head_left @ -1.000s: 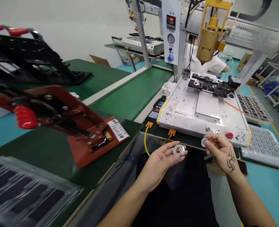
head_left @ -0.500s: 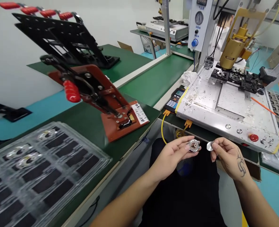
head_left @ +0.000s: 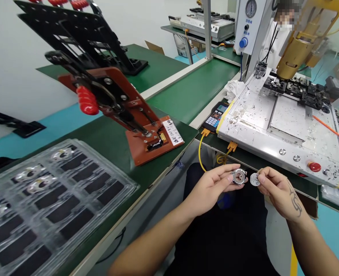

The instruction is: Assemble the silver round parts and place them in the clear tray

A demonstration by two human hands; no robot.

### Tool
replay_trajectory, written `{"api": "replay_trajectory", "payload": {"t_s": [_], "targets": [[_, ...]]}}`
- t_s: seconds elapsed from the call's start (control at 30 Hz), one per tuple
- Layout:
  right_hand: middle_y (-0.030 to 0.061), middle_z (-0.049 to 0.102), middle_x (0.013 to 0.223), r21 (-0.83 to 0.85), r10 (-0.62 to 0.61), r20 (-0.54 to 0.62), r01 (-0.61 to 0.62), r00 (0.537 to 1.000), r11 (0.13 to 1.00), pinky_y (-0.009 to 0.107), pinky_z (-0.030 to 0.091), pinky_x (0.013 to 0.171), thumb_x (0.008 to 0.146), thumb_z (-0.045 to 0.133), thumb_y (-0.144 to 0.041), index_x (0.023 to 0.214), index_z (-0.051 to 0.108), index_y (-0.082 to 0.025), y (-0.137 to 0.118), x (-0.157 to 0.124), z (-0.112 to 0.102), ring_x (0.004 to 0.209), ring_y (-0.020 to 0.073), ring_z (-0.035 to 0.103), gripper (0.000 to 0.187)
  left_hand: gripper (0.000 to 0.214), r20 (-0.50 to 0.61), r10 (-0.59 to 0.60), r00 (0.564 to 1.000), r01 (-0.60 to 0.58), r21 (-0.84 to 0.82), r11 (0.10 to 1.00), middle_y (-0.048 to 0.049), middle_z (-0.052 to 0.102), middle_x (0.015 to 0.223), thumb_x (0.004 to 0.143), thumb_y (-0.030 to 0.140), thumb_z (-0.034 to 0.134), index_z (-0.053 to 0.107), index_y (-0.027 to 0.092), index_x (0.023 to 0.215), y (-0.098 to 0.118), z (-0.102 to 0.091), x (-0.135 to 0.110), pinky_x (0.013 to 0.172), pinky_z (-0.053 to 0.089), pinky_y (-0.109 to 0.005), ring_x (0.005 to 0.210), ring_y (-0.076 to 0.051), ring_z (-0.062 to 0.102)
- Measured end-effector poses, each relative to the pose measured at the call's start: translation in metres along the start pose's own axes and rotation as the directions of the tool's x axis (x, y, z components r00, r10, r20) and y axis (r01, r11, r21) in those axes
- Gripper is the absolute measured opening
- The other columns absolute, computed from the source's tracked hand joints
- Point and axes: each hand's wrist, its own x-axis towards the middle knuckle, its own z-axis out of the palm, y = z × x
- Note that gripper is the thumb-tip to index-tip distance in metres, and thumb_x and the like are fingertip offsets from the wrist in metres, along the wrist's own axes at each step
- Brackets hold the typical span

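My left hand (head_left: 215, 188) grips a round metal watch case (head_left: 239, 176) by its edge, its open ring facing up. In my right hand (head_left: 277, 191) a thin silver disc, a watch back cover (head_left: 254, 179), is pinched between thumb and fingers, with faint markings on its face. The two parts are held close together above my lap, a small gap apart. To the left, a clear plastic tray (head_left: 80, 214) has several shiny watch cases in some of its pockets.
A red-brown toggle clamp fixture (head_left: 135, 153) stands at the left bench edge. On the right is a white dispensing machine (head_left: 249, 130) with a gold head (head_left: 295, 57) and a red button (head_left: 314, 166). A keypad controller (head_left: 215, 117) lies beside it. Behind it is another person (head_left: 275, 42).
My right hand has turned the disc so that its marked face shows more fully. The view has shifted slightly; both hands remain close together with the same parts.
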Motion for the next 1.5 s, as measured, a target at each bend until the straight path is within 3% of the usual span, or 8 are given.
{"api": "replay_trajectory", "payload": {"t_s": [0.17, 0.37, 0.6, 0.73, 1.5], "targets": [[-0.0028, 0.052, 0.073, -0.071, -0.02, 0.015, 0.021, 1.0, 0.997, 0.031, 0.027, 0.061, 0.105, 0.071, -0.049, 0.09, 0.063, -0.022, 0.0, 0.001, 0.003, 0.065, 0.0129, 0.039, 0.032, 0.054, 0.007, -0.016, 1.0, 0.016, -0.008, 1.0, -0.0168, 0.081, 0.128, 0.094, 0.044, 0.086, 0.075, 0.015, 0.138, 0.0, 0.0, -0.001, 0.109, 0.063, -0.052, 0.128, -0.037, 0.073], [-0.0004, 0.057, 0.077, -0.21, -0.111, -0.039, 0.1, 0.993, 0.973, 0.031, 0.039, 0.065, 0.103, 0.072, -0.05, 0.087, 0.065, -0.023, -0.011, 0.002, 0.007, 0.069, 0.0157, 0.048, 0.033, 0.051, 0.025, -0.001, 1.0, 0.002, -0.032, 0.999, -0.0166, 0.08, 0.13, 0.094, 0.042, 0.085, 0.076, 0.015, 0.136, 0.0, 0.001, -0.002, 0.109, 0.063, -0.053, 0.123, -0.036, 0.076], [0.0089, 0.07, 0.115, -0.356, -0.236, -0.007, 0.218, 0.972, 0.909, 0.036, 0.054, 0.087, 0.102, 0.07, -0.051, 0.085, 0.067, -0.024, -0.027, 0.004, 0.028, 0.101, 0.0251, 0.065, 0.033, 0.046, 0.042, 0.025, 0.999, -0.025, 0.002, 1.0, -0.0149, 0.079, 0.131, 0.096, 0.038, 0.084, 0.077, 0.016, 0.136, 0.0, 0.004, -0.003, 0.11, 0.062, -0.054, 0.125, -0.036, 0.074], [0.009, 0.071, 0.115, -0.349, -0.215, 0.013, 0.206, 0.976, 0.914, 0.039, 0.053, 0.093, 0.104, 0.068, -0.05, 0.087, 0.065, -0.024, -0.022, 0.003, 0.033, 0.105, 0.0261, 0.066, 0.03, 0.048, 0.042, 0.037, 0.998, -0.038, 0.023, 0.999, -0.0152, 0.077, 0.137, 0.096, 0.04, 0.083, 0.076, 0.017, 0.138, 0.0, 0.006, -0.005, 0.111, 0.062, -0.052, 0.126, -0.035, 0.074], [0.0076, 0.068, 0.111, -0.433, -0.281, -0.009, 0.25, 0.96, 0.866, 0.039, 0.051, 0.089, 0.105, 0.067, -0.043, 0.087, 0.063, -0.025, -0.013, 0.0, 0.036, 0.1, 0.0247, 0.064, 0.026, 0.043, 0.046, 0.081, 0.996, -0.088, 0.173, 0.981, -0.0146, 0.079, 0.134, 0.101, 0.037, 0.075, 0.073, 0.017, 0.139, -0.001, 0.014, -0.01, 0.111, 0.062, -0.046, 0.124, -0.032, 0.076]]}}
